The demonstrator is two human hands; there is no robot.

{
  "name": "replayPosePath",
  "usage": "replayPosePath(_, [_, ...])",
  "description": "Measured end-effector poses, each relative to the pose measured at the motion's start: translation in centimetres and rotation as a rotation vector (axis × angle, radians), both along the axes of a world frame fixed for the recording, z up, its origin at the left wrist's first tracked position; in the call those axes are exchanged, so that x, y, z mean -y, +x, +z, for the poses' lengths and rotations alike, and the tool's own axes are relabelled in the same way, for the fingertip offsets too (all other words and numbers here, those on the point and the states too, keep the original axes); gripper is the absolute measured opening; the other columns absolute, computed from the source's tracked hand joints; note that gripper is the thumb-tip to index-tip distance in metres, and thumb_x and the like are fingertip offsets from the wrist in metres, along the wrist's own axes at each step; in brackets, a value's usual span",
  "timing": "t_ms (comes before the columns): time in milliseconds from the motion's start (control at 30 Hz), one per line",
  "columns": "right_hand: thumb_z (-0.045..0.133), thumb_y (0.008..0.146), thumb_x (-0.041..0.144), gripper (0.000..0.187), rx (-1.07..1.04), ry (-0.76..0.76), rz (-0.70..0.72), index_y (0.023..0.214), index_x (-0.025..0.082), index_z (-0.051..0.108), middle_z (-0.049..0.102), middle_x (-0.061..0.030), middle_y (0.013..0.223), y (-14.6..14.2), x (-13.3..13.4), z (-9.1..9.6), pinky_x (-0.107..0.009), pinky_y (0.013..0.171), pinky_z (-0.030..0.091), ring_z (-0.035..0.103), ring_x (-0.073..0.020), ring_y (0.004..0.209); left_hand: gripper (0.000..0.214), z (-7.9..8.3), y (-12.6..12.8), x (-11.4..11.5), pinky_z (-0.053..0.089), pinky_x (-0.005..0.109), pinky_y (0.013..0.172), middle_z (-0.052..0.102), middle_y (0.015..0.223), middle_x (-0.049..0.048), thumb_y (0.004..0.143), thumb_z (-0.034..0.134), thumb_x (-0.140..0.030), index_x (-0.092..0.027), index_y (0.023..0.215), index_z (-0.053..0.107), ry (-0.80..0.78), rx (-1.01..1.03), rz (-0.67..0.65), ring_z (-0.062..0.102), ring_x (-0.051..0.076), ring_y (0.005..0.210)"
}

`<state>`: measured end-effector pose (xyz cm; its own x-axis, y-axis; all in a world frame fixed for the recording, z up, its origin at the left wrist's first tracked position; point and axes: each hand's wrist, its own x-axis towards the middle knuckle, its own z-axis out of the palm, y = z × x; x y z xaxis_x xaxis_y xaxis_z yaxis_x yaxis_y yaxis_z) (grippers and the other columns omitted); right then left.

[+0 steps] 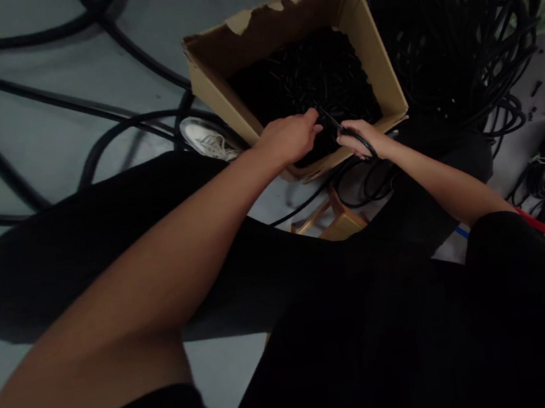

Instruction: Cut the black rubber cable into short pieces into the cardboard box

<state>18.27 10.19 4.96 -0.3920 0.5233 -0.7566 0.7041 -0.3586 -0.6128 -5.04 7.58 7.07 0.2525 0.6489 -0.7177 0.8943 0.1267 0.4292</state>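
Note:
My left hand (288, 138) and my right hand (359, 139) are held close together over the front wall of a cardboard box (288, 21). A short length of black cable (335, 123) runs between them, pinched by my left fingertips. My right hand grips the same cable, and a curved loop of it (369, 143) hangs past my fingers. Below both hands, the box holds a heap of short black cable pieces (306, 79). The far flap of the box is torn along its edge.
A large tangle of black cable (454, 26) stands right of the box, and long black cables (37, 94) snake over the grey floor. My dark-clad leg and a white sneaker (206, 139) lie left of the box. A wooden stool (340, 222) sits below it.

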Motion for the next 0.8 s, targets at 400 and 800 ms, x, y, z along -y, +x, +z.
replayPosePath(400, [0.084,0.112,0.022,0.028,-0.007,-0.093,-0.021,0.103,0.028,0.058,0.057,0.0075,0.068,0.9,0.3,-0.9,-0.023,0.056,0.045,0.057,-0.0157,0.059,0.059,-3.1,0.4,0.5,0.063,0.048,0.131,0.087,0.160,0.0274,0.128,0.058,-0.045,-0.014,0.176,0.072,-0.042,0.040,0.038,0.082,0.045,0.159])
replayPosePath(800, [0.079,0.101,0.009,0.025,-0.182,-0.055,0.089,0.114,0.026,0.066,0.062,0.0059,0.089,1.1,0.5,-1.6,-0.022,0.081,0.054,0.060,-0.0159,0.086,0.050,-3.3,0.7,0.1,0.070,0.040,0.110,0.095,0.117,0.0129,0.120,0.059,-0.041,-0.020,0.152,0.091,-0.108,0.259,0.110,0.092,0.034,0.118])
